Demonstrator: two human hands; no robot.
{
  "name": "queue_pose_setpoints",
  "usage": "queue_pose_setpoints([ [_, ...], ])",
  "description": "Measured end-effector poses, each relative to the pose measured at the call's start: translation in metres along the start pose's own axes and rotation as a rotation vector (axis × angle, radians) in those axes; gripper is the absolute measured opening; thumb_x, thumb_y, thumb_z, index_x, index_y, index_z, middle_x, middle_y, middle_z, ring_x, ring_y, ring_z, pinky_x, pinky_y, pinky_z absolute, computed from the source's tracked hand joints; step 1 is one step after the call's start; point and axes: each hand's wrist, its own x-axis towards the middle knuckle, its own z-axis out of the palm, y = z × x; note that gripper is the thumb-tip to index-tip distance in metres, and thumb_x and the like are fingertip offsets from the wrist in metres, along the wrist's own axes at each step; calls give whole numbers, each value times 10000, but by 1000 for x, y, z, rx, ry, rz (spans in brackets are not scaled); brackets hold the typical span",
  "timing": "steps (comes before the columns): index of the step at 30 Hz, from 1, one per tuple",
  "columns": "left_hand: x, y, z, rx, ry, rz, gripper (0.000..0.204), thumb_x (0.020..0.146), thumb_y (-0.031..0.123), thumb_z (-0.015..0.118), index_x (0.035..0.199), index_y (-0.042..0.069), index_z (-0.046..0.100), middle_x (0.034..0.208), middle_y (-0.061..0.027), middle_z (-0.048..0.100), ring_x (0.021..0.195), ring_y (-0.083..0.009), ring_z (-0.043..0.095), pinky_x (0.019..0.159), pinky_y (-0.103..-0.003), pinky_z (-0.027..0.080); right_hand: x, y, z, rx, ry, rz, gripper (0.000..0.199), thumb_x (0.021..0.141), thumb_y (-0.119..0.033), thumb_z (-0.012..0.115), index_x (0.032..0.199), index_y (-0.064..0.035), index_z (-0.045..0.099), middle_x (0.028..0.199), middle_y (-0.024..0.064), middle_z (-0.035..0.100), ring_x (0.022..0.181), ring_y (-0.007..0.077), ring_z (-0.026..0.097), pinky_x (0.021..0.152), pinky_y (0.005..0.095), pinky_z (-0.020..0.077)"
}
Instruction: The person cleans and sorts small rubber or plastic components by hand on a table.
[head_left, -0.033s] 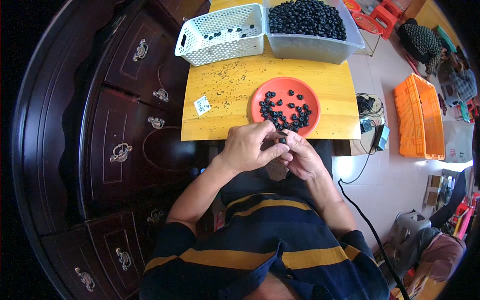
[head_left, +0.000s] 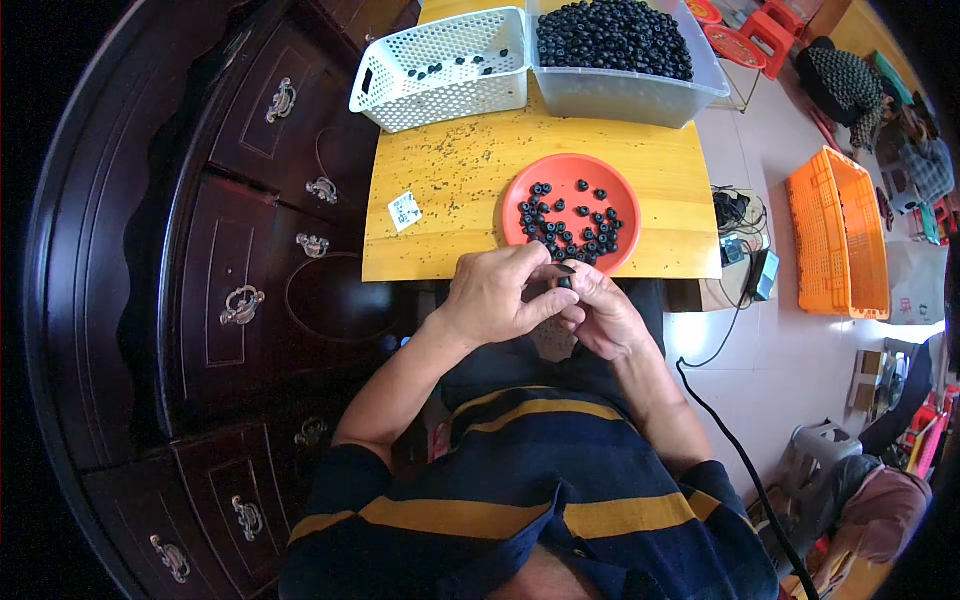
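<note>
The yellow table (head_left: 450, 255) stands beside a dark wood cabinet (head_left: 225, 270), with tiled floor on its right. Compared with the earlier frame, my hands, the plate and the containers keep the same positions; the only change I can make out is a slight shift in the arm of the seated person (head_left: 885, 510) at lower right.

The small black part (head_left: 566, 282) is at my fingertips, just off the near table edge and above my lap. My right hand (head_left: 612, 315) pinches it between thumb and fingers. My left hand (head_left: 488, 298) is curled, its thumb tip against or just beside the part; I cannot tell whether it grips. A dark, pointed piece (head_left: 565, 268) lies directly above the part, between both hands; which hand supports it is unclear.

The red plate (head_left: 560, 178), bearing loose black rings (head_left: 589, 236), lies immediately beyond my fingers, its near rim close to the table edge. Right of the plate, a strip of tabletop runs to the right edge. Left of it, a wider area carries dark specks and a white card (head_left: 405, 211). The white basket (head_left: 450, 110) and the filled translucent bin (head_left: 620, 97) bound the far side.
</note>
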Motion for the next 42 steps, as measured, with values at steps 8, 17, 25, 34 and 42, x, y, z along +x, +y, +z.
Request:
queue_pose_setpoints([
  [8,-2,-1,-1,57,-47,15,435,876,469,733,851,67,568,732,-123,668,675,-323,689,580,-425,528,0,3,-4,24,-15,10,302,959,-250,704,1198,-92,608,817,-40,600,632,56,539,575,237,464],
  [17,-6,-10,4,-4,-103,-13,468,926,514,662,807,70,577,664,-108,662,636,-331,684,564,-434,522,1,3,-5,-8,-23,23,154,995,-238,664,1003,-107,583,802,-31,564,625,52,483,573,214,414],
  [25,-9,-10,5,-20,-171,-28,425,931,491,661,845,81,587,713,-97,699,675,-327,701,579,-421,537,3,2,1,-45,-14,48,209,1002,-302,655,920,-127,577,741,-54,529,606,45,471,566,212,406],
  [34,-12,-9,-4,-116,16,-36,268,868,215,777,1078,88,671,716,-77,674,595,-212,676,545,-334,520,16,6,2,-158,90,47,193,1008,-293,650,966,-108,615,780,-44,579,627,54,513,582,220,424],
  [42,58,-67,-58,288,27,-262,277,884,301,703,1022,62,679,761,-151,699,687,-306,713,634,-438,549,28,-6,-13,-932,353,-418,232,964,-162,688,1123,-4,630,1025,54,661,969,192,654,887,329,523],
])
